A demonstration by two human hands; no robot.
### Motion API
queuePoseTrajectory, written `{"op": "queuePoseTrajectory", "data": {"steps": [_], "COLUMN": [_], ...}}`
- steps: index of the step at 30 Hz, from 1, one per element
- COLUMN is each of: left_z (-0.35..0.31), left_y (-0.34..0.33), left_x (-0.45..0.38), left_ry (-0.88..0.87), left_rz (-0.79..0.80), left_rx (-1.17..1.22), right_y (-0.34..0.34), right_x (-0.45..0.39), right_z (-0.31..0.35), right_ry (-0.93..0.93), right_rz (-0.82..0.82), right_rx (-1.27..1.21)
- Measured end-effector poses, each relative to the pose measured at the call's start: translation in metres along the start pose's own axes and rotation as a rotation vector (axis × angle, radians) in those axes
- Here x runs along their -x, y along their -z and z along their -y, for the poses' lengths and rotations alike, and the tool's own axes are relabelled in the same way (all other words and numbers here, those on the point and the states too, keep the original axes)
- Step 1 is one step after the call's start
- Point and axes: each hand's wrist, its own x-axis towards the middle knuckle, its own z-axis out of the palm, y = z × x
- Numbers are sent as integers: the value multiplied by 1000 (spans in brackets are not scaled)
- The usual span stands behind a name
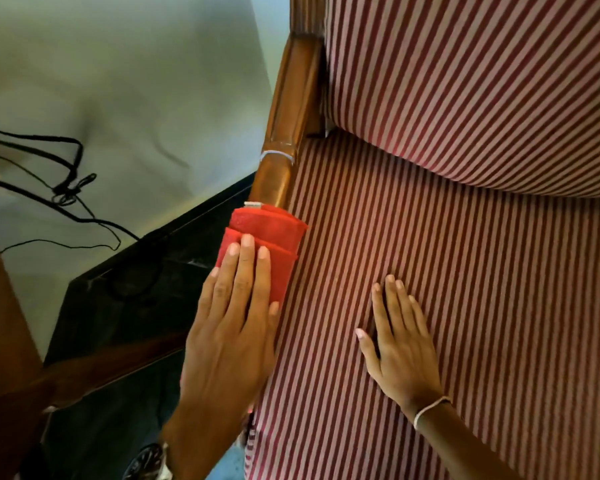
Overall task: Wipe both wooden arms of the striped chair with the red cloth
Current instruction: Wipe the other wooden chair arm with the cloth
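Note:
The folded red cloth [267, 233] lies on the left wooden arm [288, 109] of the striped chair [430, 271]. My left hand [232, 327] lies flat on top of the cloth, fingers stretched out, pressing it onto the arm. The part of the arm under the cloth and hand is hidden. My right hand [399, 341] rests flat on the red-and-white striped seat cushion, fingers apart, holding nothing. The chair's other arm is out of view.
A dark glossy table [125, 306] with a wooden edge stands left of the chair, close to the arm. Black cables [59, 188] hang against the pale wall behind it. The striped back cushion [482, 81] fills the upper right.

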Motion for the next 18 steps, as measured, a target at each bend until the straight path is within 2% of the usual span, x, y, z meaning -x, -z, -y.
{"op": "queuePoseTrajectory", "data": {"steps": [4,8,10,12,16,18], "left_z": [-2,-17,-17,-10,-3,1], "left_y": [6,24,24,16,8,7], "left_x": [-57,-164,-178,-147,-23,1], "left_ry": [-21,-32,-14,-8,-43,-60], "left_rz": [-21,-140,-160,-134,37,99], "left_rx": [35,98,85,92,39,31], "right_y": [-4,0,-1,-3,-7,-9], "right_x": [-2,-4,-3,-1,1,-2], "right_z": [1,0,0,0,0,-2], "right_ry": [-15,-11,-2,0,-1,-18], "right_rz": [6,24,38,33,9,-8], "right_rx": [34,60,60,53,45,40]}}
